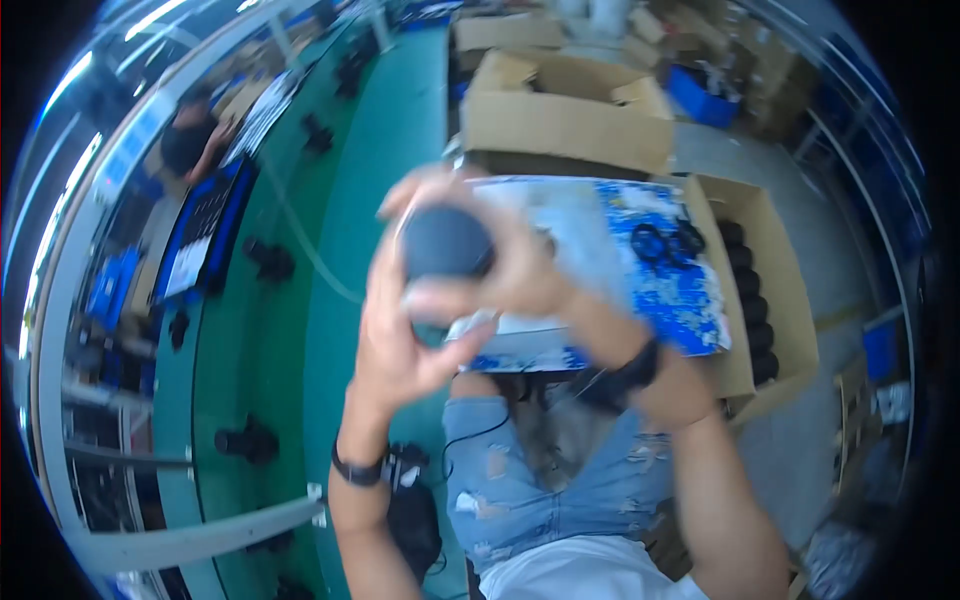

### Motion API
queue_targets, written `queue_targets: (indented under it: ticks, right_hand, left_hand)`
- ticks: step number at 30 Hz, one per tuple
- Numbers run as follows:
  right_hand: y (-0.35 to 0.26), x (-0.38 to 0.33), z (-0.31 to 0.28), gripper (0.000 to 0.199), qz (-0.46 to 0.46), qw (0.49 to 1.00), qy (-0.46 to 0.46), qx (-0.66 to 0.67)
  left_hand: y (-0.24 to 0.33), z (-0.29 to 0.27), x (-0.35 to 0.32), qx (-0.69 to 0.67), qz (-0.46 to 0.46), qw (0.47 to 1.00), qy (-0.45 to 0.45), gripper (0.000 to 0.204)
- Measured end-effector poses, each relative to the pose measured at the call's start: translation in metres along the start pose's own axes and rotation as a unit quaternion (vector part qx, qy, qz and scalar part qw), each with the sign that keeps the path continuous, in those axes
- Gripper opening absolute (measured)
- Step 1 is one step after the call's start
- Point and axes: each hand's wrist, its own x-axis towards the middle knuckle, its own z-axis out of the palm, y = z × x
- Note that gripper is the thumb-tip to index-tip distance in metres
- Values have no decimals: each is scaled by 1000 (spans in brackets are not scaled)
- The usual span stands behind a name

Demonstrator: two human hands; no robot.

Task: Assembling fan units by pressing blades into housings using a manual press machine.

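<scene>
A round black part (447, 243) with a smooth, flat-looking face is raised in front of me, held between both hands. My left hand (388, 335) wraps it from the left and below, the thumb stretched toward the right. From the right, my right hand (528, 262) closes around its side, with a finger or thumb across its lower edge. Motion blurs the fingers, and the part's far side is hidden. Beneath the hands is a worktop (575, 225) with worn blue and white covering. Black ring-like parts (667, 242) lie on its right side.
An open carton (795, 300) on the right holds several black round parts (755, 310). A larger cardboard box (565, 125) stands beyond the worktop. Along the left runs a green line (340, 230) with black parts (248, 442) spaced out. Another person (190, 135) is at the far left.
</scene>
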Motion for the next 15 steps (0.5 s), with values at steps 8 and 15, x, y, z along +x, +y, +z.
queue_targets:
  ticks: [8, 15]
  right_hand:
    - [-43, -214, -21, 59, 236, 953, 41, -185]
    - [-69, -421, -140, 13, 409, 772, 453, -177]
  left_hand:
    - [-106, -44, -138, 50, -261, 952, 151, 66]
    - [-265, -145, -231, 263, -406, 856, 181, 76]
